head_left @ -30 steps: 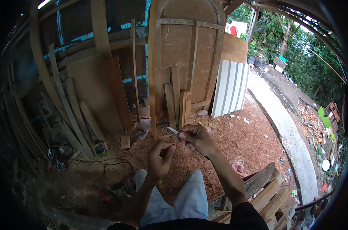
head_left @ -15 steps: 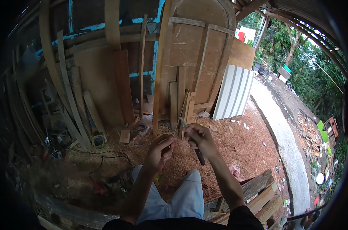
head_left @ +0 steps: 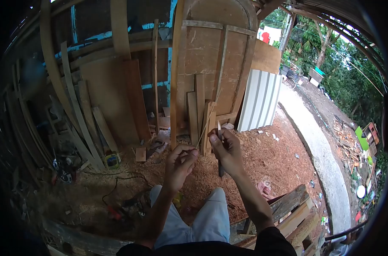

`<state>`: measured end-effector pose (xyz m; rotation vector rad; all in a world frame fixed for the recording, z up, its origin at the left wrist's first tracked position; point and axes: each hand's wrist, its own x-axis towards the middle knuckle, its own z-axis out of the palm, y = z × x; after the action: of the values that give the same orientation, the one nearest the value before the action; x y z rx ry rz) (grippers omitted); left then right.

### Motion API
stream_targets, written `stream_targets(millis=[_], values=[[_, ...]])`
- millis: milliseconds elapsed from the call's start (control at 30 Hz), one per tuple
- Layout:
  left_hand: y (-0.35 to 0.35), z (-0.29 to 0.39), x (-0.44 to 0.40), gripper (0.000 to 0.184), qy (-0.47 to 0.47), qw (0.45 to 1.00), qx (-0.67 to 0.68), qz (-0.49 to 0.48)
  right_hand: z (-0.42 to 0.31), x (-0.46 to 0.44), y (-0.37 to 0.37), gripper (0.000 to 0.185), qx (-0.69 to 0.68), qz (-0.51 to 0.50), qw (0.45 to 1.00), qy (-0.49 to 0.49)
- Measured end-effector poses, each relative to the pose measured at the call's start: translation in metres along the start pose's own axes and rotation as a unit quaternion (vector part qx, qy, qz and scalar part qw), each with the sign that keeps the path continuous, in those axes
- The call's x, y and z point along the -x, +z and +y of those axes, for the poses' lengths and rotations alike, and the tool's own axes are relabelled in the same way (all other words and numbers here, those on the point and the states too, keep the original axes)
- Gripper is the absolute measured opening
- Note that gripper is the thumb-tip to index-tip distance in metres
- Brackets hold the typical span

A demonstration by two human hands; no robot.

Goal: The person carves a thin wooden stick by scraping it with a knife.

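My left hand (head_left: pixel 180 164) pinches the lower end of a thin pale wooden strip (head_left: pixel 208 121) between thumb and fingers. The strip slants up and to the right, its far tip over the leaning boards. Close by on the right, my right hand (head_left: pixel 228 149) is closed around a knife (head_left: pixel 219 130). Its light blade points up above the fingers, and the dark handle hangs out below the palm. Blade and strip look apart, with a small gap between them. Both hands are above my knees (head_left: pixel 213 205).
Several boards (head_left: pixel 194 115) lean against a wooden panel (head_left: pixel 202 55). A white corrugated sheet (head_left: pixel 260 100) stands at right. Wood shavings (head_left: pixel 262 158) cover the ground. Rough planks (head_left: pixel 292 205) lie beside my right leg, and a cable (head_left: pixel 117 176) runs at left. A concrete path (head_left: pixel 320 155) curves outside.
My right hand has shifted slightly right and down, and the knife now stands more upright, away from the strip. The strip tilts further right and shows more of its length.
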<state>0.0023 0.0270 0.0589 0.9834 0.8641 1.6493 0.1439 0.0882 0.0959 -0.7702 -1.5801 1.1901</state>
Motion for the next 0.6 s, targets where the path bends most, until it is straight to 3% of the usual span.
stream_targets(millis=[67,233,300,500,600], values=[[0.003,-0.001,0.001,0.011,0.017,1.0,-0.02,0.0,-0.002,0.0,0.004,0.02,0.074,0.002,0.996,-0.05],[0.007,0.001,0.005,0.011,0.041,0.998,-0.049,0.005,0.001,0.002,0.006,0.019,0.05,-0.014,0.997,-0.056],[0.006,0.005,0.006,0.011,-0.004,1.0,-0.019,-0.014,0.002,0.002,0.006,0.018,0.033,-0.019,0.998,-0.046],[0.01,0.01,0.0,0.007,0.0,1.0,-0.004,-0.003,0.001,0.006,0.008,0.013,0.015,-0.046,0.998,-0.039],[0.006,0.007,-0.003,0.006,0.016,1.0,-0.005,-0.005,0.0,0.006,0.007,0.021,0.018,-0.012,0.997,-0.072]])
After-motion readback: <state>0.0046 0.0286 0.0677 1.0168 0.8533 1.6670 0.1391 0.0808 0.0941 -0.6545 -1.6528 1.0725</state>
